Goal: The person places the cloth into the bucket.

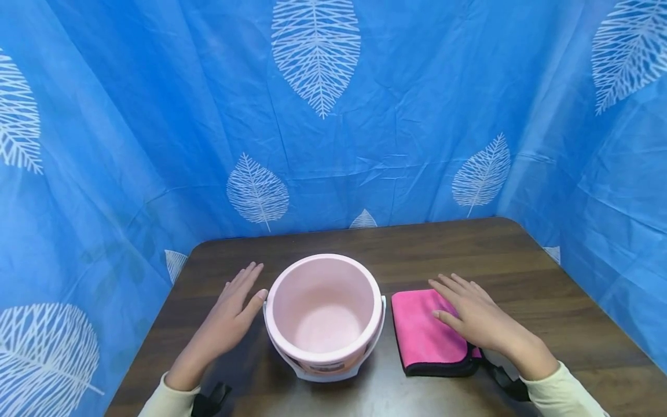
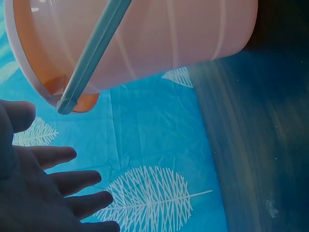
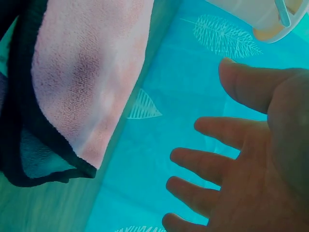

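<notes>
A light pink bucket (image 1: 325, 313) stands upright on the table, and its pale handle (image 1: 307, 376) hangs down at the front. Just left of it is my left hand (image 1: 229, 315), fingers straight and holding nothing; in the left wrist view the thumb and fingers are spread apart below the bucket's handle (image 2: 96, 53). To the bucket's right lies a folded pink cloth (image 1: 424, 336) with black edging. Above the cloth's right side my right hand (image 1: 471, 313) has its fingers extended, with nothing in them. The right wrist view shows the cloth (image 3: 91, 72) apart from the fingers.
The dark wooden table (image 1: 396, 255) has rounded back corners. A blue curtain (image 1: 396, 116) with white leaf prints hangs behind it and along both sides. A black strap (image 1: 502, 382) sits at the right wrist, another (image 1: 211, 399) at the left.
</notes>
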Motion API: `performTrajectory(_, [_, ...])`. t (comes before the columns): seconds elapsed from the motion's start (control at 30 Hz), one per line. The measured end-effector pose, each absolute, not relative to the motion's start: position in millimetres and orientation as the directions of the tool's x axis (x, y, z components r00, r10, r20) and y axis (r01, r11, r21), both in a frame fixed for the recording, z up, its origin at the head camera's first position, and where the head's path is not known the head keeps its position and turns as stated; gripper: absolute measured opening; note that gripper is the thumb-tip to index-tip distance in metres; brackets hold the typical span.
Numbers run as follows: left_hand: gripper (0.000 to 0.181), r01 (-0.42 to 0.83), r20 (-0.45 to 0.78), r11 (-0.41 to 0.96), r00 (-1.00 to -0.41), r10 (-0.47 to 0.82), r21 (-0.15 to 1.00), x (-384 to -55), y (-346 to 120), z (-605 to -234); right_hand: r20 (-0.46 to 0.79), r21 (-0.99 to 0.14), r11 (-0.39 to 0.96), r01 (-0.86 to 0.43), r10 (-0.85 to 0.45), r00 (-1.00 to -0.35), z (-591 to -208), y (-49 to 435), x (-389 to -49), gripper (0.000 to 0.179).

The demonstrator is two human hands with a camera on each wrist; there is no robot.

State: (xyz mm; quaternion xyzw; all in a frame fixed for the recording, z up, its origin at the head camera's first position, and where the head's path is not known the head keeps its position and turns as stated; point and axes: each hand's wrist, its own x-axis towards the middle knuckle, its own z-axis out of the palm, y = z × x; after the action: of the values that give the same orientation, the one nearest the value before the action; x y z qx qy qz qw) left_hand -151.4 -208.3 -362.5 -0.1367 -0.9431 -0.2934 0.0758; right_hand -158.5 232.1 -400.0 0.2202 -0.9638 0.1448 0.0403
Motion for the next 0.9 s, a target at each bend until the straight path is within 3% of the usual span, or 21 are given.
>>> performTrajectory(0.9, [0.056, 0.292, 0.221, 0.754, -0.955, 0.198, 0.588, -152, -200, -367, 0.041, -0.290, 0.875, -0.388, -0.394, -0.918, -415, 238, -149, 0.072])
